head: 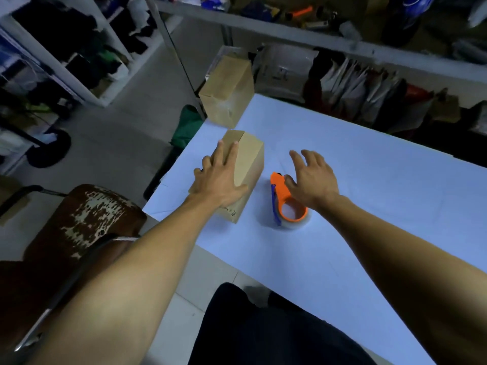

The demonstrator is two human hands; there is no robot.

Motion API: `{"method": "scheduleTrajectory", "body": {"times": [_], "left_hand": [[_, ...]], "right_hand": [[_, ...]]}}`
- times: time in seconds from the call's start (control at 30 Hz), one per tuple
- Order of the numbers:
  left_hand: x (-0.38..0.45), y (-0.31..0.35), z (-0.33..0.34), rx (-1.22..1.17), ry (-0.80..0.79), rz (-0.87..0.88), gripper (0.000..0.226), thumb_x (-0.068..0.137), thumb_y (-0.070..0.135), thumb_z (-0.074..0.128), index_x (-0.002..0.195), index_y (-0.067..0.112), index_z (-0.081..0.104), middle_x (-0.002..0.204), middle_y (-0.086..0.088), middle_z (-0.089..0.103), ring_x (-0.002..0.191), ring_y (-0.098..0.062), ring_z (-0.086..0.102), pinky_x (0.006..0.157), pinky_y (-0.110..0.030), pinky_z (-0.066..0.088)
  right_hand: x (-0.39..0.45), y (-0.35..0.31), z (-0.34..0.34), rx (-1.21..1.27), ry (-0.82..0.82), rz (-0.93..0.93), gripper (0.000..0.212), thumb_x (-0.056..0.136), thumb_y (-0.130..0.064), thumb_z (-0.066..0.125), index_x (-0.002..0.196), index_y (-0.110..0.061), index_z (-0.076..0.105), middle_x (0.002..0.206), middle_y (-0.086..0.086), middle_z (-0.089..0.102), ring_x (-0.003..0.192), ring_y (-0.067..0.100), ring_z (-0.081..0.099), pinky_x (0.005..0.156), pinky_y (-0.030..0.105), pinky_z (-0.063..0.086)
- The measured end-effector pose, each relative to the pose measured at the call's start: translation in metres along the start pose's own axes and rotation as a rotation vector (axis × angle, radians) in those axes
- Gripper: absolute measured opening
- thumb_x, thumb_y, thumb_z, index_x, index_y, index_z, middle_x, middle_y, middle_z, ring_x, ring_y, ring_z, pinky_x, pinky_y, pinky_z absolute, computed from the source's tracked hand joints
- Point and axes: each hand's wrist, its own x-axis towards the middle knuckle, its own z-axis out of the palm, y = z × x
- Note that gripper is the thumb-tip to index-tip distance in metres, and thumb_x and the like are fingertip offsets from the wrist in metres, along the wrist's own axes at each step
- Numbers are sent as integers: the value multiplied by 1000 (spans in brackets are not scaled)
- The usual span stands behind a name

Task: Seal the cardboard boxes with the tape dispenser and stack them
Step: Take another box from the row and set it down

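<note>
Left fingers [228,154]: lying straight and spread across the top of the near cardboard box [250,164], pressing its flaps down; nothing is being gripped, the left hand [220,177] is simply resting flat at centre-left of the frame.
Right fingers [297,160]: hanging loosely spread, holding nothing; the right hand [311,180] is hovering just above the tape dispenser [288,204], and whether the thumb is touching the orange body I cannot tell.
Near box: sitting on the white table [369,206], centre of frame, top seam showing along its length and apparently not yet taped.
Far box [228,93]: standing at the table's upper-left corner, above the near box in the frame; it is looking close to the edge, part of it perhaps overhanging.
Dispenser: lying on its side just right of the near box, clear tape roll toward the lower frame.
Step, judged: reaching for the dispenser while the flaps are being held closed.
Risk 1: flaps are springing open if the left palm is lifting before tape is anchoring; cause would be too little downward pressure near the seam.
Risk 2: left fingers are sitting on the seam line, so tape could be running over them or stopping short.
Risk 3: the serrated blade end could be nicking the right hand if it is being grabbed blind.
Risk 4: a light box could be sliding under the pull of the tape, toward the far box at the edge.
</note>
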Motion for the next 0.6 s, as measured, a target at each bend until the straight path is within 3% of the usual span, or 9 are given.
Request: {"method": "scheduleTrajectory", "body": {"times": [0.6], "left_hand": [[100,-40,3,133,-88,441,103,86,53,60,158,29,-10,165,-9,-12,136,-39,26,101,-48,33]], "right_hand": [[20,-64,36,81,87,465,67,99,-42,50,156,-17,26,156,15,32,145,34,25,111,44,32]]}}
